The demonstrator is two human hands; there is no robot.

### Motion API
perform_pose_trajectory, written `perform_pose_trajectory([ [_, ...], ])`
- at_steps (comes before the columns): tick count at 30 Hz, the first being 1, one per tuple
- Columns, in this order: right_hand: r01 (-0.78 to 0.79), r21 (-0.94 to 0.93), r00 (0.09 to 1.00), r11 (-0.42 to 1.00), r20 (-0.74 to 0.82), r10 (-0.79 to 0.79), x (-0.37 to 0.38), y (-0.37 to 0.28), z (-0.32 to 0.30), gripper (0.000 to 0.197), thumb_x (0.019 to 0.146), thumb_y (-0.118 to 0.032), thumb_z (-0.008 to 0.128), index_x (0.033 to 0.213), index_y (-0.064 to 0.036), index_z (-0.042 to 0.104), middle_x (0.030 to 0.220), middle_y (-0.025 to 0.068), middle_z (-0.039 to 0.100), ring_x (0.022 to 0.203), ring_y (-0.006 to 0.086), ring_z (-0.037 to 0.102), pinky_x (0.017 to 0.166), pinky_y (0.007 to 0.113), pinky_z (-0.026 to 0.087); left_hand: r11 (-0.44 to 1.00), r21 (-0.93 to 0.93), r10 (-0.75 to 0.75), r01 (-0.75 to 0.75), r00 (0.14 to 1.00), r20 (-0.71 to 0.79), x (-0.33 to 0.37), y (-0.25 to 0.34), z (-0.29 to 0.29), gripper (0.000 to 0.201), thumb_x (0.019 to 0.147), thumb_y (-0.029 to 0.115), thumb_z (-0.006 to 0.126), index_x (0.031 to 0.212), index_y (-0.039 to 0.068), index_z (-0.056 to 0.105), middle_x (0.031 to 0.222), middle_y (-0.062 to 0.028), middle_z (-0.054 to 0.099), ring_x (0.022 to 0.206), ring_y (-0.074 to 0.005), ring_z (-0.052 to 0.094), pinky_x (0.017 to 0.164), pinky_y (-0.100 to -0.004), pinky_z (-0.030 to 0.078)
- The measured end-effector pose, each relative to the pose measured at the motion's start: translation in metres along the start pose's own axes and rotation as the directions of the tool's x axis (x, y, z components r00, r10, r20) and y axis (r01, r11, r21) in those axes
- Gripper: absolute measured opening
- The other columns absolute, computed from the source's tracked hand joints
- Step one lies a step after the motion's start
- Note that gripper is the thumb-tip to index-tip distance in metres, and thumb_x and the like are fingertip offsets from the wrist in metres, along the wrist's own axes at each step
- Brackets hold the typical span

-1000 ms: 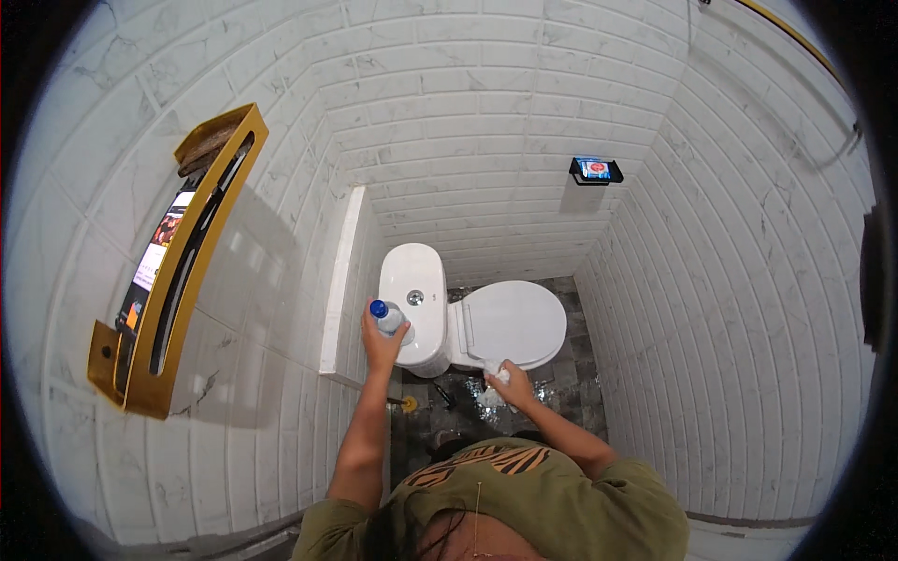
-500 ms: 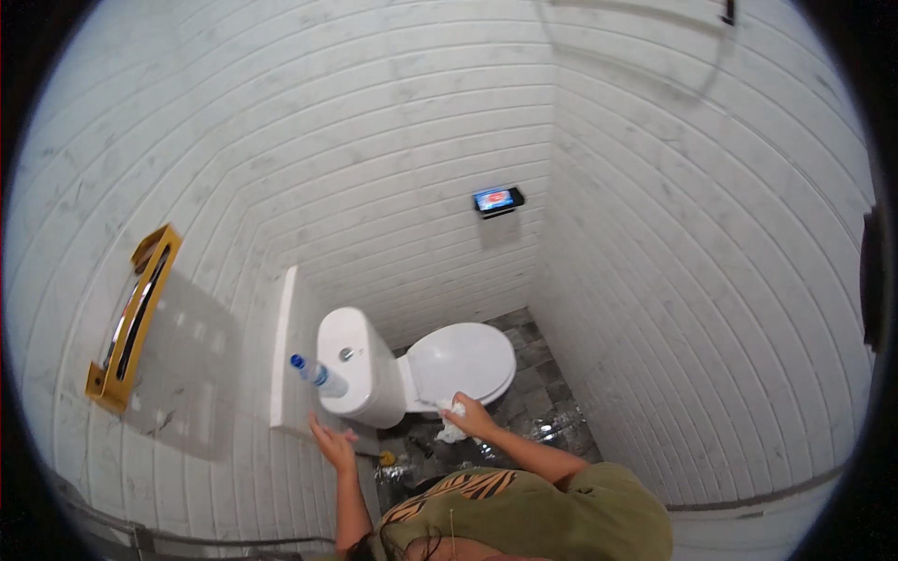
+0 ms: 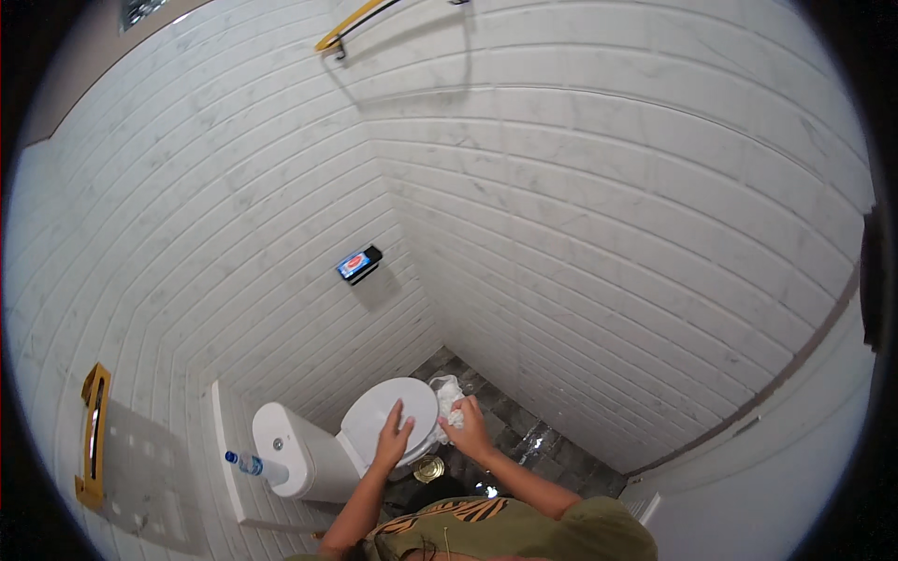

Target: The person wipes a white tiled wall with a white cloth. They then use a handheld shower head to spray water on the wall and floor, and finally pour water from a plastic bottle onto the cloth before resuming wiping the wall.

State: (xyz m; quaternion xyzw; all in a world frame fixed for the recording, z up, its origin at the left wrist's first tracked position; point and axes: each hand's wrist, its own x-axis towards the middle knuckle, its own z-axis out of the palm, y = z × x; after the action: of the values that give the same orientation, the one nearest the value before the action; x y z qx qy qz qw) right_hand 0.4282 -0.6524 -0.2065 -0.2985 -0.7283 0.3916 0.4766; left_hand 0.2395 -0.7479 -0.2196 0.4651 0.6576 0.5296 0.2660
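My right hand [image 3: 470, 434] is closed on a crumpled white cloth [image 3: 448, 391], which hangs out past the fingers beside the toilet seat's right edge. Whether it is fabric or a paper wipe I cannot make out. Over the near edge of the closed white toilet lid [image 3: 379, 404] is my left hand [image 3: 395, 436], fingers stretched out and nothing in them. A clear plastic bottle with a blue cap [image 3: 249, 462] stands on the near left part of the white cistern [image 3: 292, 444], away from both hands.
On the far wall a small black shelf [image 3: 372, 255] bears a blue pack [image 3: 354, 266]. A yellow wall rack [image 3: 94, 435] is at the left, a yellow bar [image 3: 348, 25] at the top. A round gold-coloured object [image 3: 428, 468] lies on the shiny grey tiled floor [image 3: 505, 432].
The view has swung to the right. My left hand has moved from near the bottle to above the toilet lid. The white cloth in my right hand has spread farther out.
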Motion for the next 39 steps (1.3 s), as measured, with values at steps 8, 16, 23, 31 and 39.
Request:
perform_pose_trajectory([
  [8, 0.124, 0.054, 0.971, 0.991, 0.2, -0.132, -0.008, -0.023, -0.095, 0.072, 0.078, -0.03, 0.078, 0.137, -0.0033, 0.045, 0.137, 0.0231, 0.036, 0.129, 0.0392, 0.038, 0.107, 0.045, 0.033, 0.919, -0.368, -0.003, 0.141, 0.936, 0.353, 0.063, 0.111, 0.132, 0.057, 0.098, 0.021, 0.057, 0.148, 0.011, 0.032, 0.129, -0.0076, 0.053, 0.112, -0.0163, 0.051, 0.095, -0.0301, 0.042],
  [16, -0.027, -0.036, 0.951, 0.999, -0.31, 0.014, -0.004, -0.022, -0.216, 0.067, 0.08, -0.026, 0.078, 0.136, -0.0073, 0.046, 0.14, 0.0153, 0.046, 0.125, 0.0296, 0.048, 0.092, 0.039, 0.048, 0.959, -0.253, 0.209, -0.127, 0.921, 0.329, 0.15, 0.167, 0.207, 0.036, 0.1, 0.022, 0.053, 0.13, 0.002, 0.054, 0.114, -0.0077, 0.062, 0.103, -0.0148, 0.057, 0.091, -0.0293, 0.045],
  [23, -0.054, -0.529, 0.7, 0.847, -0.625, -0.346, 0.039, -0.045, -0.362, 0.056, 0.083, -0.025, 0.072, 0.131, -0.0052, 0.05, 0.142, 0.0186, 0.044, 0.127, 0.0345, 0.045, 0.101, 0.045, 0.04, 0.716, -0.494, 0.5, -0.493, 0.856, -0.128, 0.294, 0.343, 0.216, 0.054, 0.102, 0.049, 0.038, 0.103, 0.001, 0.062, 0.09, -0.0037, 0.062, 0.084, -0.0116, 0.056, 0.074, -0.0299, 0.047],
  [31, -0.405, -0.876, 0.696, 0.262, -0.481, -0.533, 0.086, -0.029, -0.427, 0.08, 0.084, -0.039, 0.068, 0.15, -0.015, 0.03, 0.159, 0.0151, 0.016, 0.146, 0.0418, 0.006, 0.115, 0.06, 0.008, 0.209, -0.076, 0.908, -0.975, 0.222, -0.354, 0.365, 0.502, 0.287, 0.044, 0.098, 0.032, 0.051, 0.135, 0.008, 0.053, 0.144, -0.014, 0.048, 0.142, -0.0339, 0.03, 0.114, -0.0453, 0.027],
  [39, -0.422, -0.904, 0.748, 0.074, -0.393, -0.535, 0.083, 0.019, -0.446, 0.093, 0.083, -0.047, 0.067, 0.156, -0.0224, 0.014, 0.162, 0.0135, 0.001, 0.147, 0.0442, -0.005, 0.113, 0.063, 0.0, -0.619, 0.251, 0.782, -0.744, -0.555, 0.283, 0.336, 0.414, 0.346, 0.048, 0.088, 0.043, 0.062, 0.133, 0.029, 0.055, 0.147, -0.0034, 0.046, 0.14, -0.0222, 0.038, 0.119, -0.0502, 0.013],
])
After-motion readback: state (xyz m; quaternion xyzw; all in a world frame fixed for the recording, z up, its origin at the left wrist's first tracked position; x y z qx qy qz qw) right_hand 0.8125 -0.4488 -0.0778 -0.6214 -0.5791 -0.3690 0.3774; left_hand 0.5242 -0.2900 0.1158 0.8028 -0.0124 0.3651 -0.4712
